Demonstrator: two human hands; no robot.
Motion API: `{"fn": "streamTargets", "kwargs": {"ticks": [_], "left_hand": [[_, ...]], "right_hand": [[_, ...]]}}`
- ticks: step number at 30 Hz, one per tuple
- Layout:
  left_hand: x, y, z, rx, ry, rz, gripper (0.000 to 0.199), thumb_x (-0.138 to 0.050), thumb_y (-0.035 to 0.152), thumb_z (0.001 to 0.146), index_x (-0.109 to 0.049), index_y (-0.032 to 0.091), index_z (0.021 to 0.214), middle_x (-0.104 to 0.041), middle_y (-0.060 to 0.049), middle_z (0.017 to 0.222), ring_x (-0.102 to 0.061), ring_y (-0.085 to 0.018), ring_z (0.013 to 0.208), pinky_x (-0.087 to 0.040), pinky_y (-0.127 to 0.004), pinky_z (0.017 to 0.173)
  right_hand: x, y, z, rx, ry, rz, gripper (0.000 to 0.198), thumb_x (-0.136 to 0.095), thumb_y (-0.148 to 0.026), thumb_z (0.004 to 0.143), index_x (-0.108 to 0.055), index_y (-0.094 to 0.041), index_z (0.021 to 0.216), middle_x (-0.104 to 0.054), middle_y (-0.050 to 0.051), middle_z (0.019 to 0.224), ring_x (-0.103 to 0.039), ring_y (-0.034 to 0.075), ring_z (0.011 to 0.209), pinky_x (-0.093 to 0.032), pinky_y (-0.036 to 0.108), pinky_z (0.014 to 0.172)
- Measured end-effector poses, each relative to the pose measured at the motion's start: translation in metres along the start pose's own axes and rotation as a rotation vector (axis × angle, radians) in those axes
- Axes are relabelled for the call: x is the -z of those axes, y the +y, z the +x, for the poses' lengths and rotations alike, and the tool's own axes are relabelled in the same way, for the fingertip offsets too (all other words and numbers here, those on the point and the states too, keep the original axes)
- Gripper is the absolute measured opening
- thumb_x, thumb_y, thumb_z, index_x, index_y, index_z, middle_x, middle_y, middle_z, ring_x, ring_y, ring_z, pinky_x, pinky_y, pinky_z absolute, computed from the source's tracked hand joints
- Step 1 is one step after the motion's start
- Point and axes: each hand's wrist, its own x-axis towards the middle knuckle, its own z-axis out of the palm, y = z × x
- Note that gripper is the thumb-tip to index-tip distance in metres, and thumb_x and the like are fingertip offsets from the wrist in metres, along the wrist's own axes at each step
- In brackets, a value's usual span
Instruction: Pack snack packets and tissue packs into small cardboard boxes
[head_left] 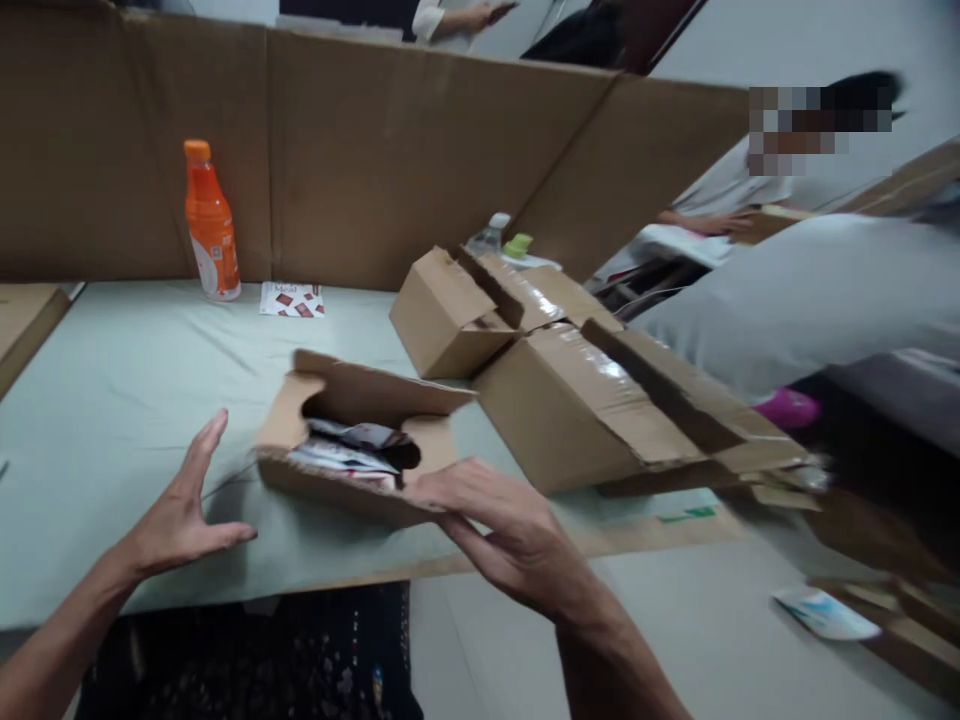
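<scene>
Pale grn tbl cover (135, 400), tall cardbd partition (450, 160) behind, lt grey floor (510, 640), whitish wall (817, 40) upper R

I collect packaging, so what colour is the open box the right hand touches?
Brown. The open box shows best in the head view, the only one.

We have a small box (337, 492) on the near middle of the table (135, 400), with packets (349, 455) inside it. Our left hand (184, 510) is left of the box, apart from it; our right hand (502, 520) touches its near right corner. To its right we see a near carton (555, 420) and a far carton (442, 310). At the far left, before the cardboard wall (337, 170), stands a bottle (214, 230); a sachet (292, 300) lies just right of it.
</scene>
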Motion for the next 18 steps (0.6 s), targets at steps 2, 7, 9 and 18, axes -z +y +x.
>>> {"fn": "streamTargets", "kwargs": {"ticks": [2, 7, 9, 18], "left_hand": [[0.01, 0.001, -0.005, 0.024, -0.002, -0.053, 0.132, -0.074, 0.076, 0.075, 0.016, 0.036, 0.164, 0.001, -0.011, 0.176, -0.016, -0.048, 0.158, -0.028, -0.066, 0.125], [0.021, 0.004, -0.023, 0.108, -0.046, -0.182, 0.136, -0.064, 0.089, 0.072, 0.023, 0.035, 0.162, -0.003, -0.006, 0.177, -0.016, -0.043, 0.159, -0.031, -0.058, 0.127], [0.018, 0.006, -0.03, 0.119, -0.032, -0.193, 0.131, -0.065, 0.087, 0.074, 0.017, 0.036, 0.164, -0.002, -0.003, 0.177, -0.016, -0.042, 0.159, -0.028, -0.058, 0.128], [0.004, 0.007, -0.039, 0.149, -0.009, -0.229, 0.132, -0.075, 0.076, 0.075, 0.011, 0.034, 0.166, -0.003, -0.004, 0.176, -0.014, -0.041, 0.16, -0.021, -0.059, 0.131]], "right_hand": [[0.0, -0.011, 0.008, 0.052, -0.087, 0.168, 0.023, -0.059, -0.015, 0.098, -0.075, -0.024, 0.113, -0.081, 0.004, 0.093, -0.077, 0.018, 0.087, -0.062, 0.032, 0.079], [0.009, -0.014, 0.041, -0.086, -0.05, 0.243, 0.017, -0.061, -0.023, 0.1, -0.077, -0.024, 0.105, -0.081, 0.006, 0.092, -0.078, 0.021, 0.086, -0.064, 0.032, 0.077], [0.005, -0.014, 0.062, -0.068, -0.168, 0.179, 0.018, -0.062, -0.025, 0.099, -0.076, -0.025, 0.11, -0.081, 0.006, 0.102, -0.078, 0.021, 0.096, -0.064, 0.033, 0.084], [-0.075, -0.028, 0.109, 0.107, -0.922, -0.248, 0.027, -0.066, -0.011, 0.088, -0.072, -0.012, 0.114, -0.078, 0.013, 0.101, -0.071, 0.022, 0.081, -0.053, 0.032, 0.069]]}}
